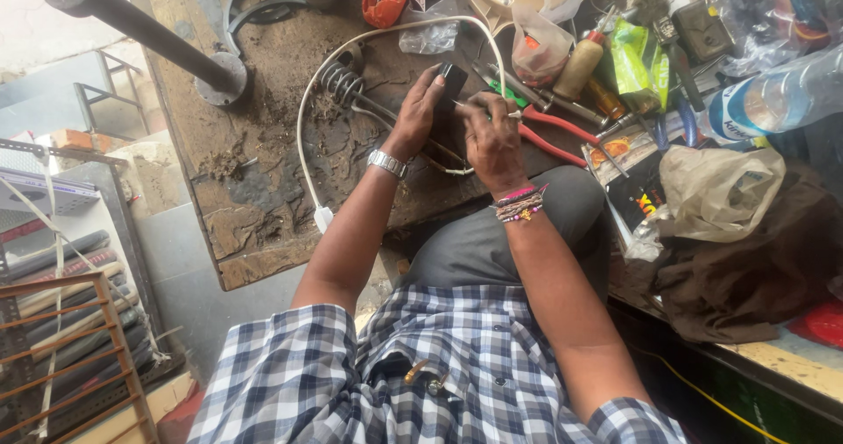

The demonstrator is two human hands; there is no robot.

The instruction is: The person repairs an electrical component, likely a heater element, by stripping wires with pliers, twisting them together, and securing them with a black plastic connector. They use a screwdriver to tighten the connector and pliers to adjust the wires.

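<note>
1. Left hand [420, 110] is gripping a small black block [453, 79], the head of an immersion heater coil [344, 84], over the worn bench [263, 180].
2. Right hand [492, 137] is pinching closed at it; what's in those fingers I can't tell.
3. Looks light and rigid, with a floppy white cord [303, 137] trailing. I'd be holding the block, not the coil.

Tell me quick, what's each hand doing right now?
Left hand: fingers closed on a small black box-shaped part.
Right hand: fingers curled near that part; grip cannot be told.
</note>
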